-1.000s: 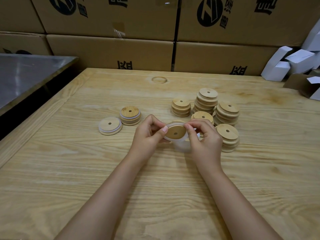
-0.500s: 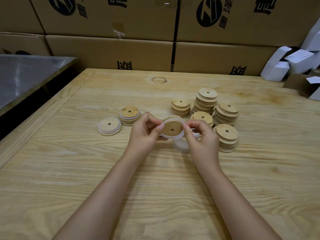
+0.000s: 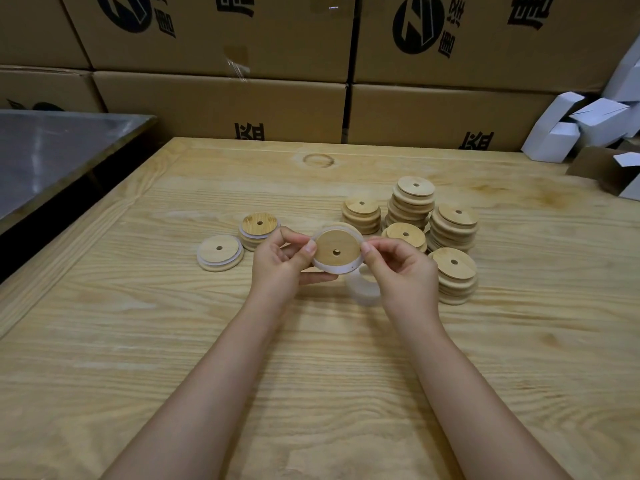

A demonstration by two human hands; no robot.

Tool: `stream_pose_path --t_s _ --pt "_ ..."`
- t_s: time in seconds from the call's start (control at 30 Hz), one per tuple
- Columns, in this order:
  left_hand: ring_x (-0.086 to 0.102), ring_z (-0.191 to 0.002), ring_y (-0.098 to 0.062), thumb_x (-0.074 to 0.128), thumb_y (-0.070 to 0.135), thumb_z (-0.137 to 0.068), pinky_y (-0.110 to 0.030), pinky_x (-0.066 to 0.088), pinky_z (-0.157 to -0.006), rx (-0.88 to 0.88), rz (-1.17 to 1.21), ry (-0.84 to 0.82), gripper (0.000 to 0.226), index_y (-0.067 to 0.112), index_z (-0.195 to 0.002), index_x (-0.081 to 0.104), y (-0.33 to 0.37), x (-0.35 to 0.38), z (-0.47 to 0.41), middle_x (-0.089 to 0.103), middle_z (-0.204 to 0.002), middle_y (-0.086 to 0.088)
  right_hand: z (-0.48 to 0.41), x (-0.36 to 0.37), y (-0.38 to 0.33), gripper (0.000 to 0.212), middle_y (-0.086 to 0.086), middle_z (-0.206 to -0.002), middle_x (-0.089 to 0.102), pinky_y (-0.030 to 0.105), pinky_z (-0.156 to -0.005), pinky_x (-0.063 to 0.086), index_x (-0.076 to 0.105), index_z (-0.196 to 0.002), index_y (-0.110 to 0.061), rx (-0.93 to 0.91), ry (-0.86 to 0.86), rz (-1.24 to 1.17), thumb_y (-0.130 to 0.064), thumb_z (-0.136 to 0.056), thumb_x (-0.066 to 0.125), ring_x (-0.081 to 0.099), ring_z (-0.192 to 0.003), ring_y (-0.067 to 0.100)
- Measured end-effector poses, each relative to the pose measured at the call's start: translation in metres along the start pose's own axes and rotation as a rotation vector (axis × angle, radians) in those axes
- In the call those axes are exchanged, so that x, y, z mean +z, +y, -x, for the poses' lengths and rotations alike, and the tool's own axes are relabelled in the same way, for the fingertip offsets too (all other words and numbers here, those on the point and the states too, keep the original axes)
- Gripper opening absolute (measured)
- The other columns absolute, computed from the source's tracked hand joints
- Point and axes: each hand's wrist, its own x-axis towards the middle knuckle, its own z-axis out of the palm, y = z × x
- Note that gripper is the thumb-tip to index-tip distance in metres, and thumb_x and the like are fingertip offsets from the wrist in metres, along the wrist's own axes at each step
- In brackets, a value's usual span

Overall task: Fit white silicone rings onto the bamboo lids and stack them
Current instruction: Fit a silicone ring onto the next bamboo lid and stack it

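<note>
Pinching one lid [image 3: 337, 250] at its 9 o'clock edge with left hand [image 3: 282, 268], at 3 o'clock with right hand [image 3: 407, 277], bare forearms converging

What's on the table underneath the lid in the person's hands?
A translucent white ring lies on the table; the right hand covers its right side, the lid its top.

A pale wooden desk [image 3: 138, 341] fills the near view, with a ring-shaped knot [image 3: 318, 160] in its grain near the far edge. Behind it stand stacked cardboard boxes [image 3: 221, 109] printed in black. Far left lies a grey metal surface [image 3: 52, 154] — far right, folded white cartons [image 3: 588, 123] beside an open brown box [image 3: 595, 168].
</note>
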Motion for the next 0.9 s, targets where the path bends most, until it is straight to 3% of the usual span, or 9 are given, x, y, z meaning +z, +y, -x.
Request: stream_pose_path --t_s 0.2,0.37,0.5,0.7,0.9 --pt "0.068 -0.068 -0.021 0.052 0.0 -0.09 -0.036 0.058 -0.055 0.002 0.051 -0.087 0.014 0.009 -0.08 0.048 -0.0013 0.0035 0.0029 0.067 -0.068 -0.002 0.0022 -0.0045 -0.0008 0.008 -0.003 -0.076 0.068 0.013 -0.066 0.049 0.068 -0.083 -0.012 -0.029 0.018 -0.042 -0.005 -0.086 0.065 0.062 -0.069 0.001" --pt "0.066 -0.066 -0.013 0.056 0.002 -0.089 -0.032 0.057 -0.056 0.034 -0.077 -0.137 0.009 0.01 -0.088 0.053 -0.0012 0.0023 0.0026 0.067 -0.06 -0.002 0.0029 -0.0049 0.0018 0.014 -0.012 -0.072 0.066 0.011 -0.065 0.047 0.066 -0.081 -0.018 -0.061 0.073 -0.027 -0.005 -0.087 0.064 0.061 -0.068 -0.003" --pt "0.068 -0.071 -0.014 0.058 0.0 -0.088 -0.031 0.058 -0.06 0.019 -0.125 -0.19 0.024 0.016 -0.107 0.058 0.0004 -0.001 0.0007 0.071 -0.068 -0.003 0.0037 -0.0047 0.0032 0.017 -0.009 -0.079 0.067 0.018 -0.071 0.05 0.065 -0.082 -0.024 -0.107 0.067 0.054 -0.008 -0.087 0.064 0.064 -0.076 0.005" --pt "0.07 -0.07 -0.014 0.058 -0.004 -0.085 -0.03 0.059 -0.061 -0.022 -0.129 -0.189 0.015 0.003 -0.099 0.06 -0.0029 0.0 0.0003 0.073 -0.073 -0.001 0.0058 -0.0033 0.0025 0.017 -0.003 -0.086 0.067 0.024 -0.077 0.051 0.065 -0.085 -0.023 -0.187 0.032 0.144 -0.006 -0.086 0.064 0.064 -0.081 0.008" --pt "0.07 -0.072 -0.017 0.055 -0.008 -0.086 -0.032 0.059 -0.068 -0.016 -0.084 -0.175 0.016 0.008 -0.088 0.056 -0.0049 0.0005 -0.0002 0.071 -0.074 -0.004 0.0087 -0.0004 0.0056 0.011 -0.007 -0.08 0.067 0.024 -0.076 0.051 0.064 -0.083 -0.019 -0.173 0.044 0.176 -0.009 -0.083 0.067 0.063 -0.079 0.008"
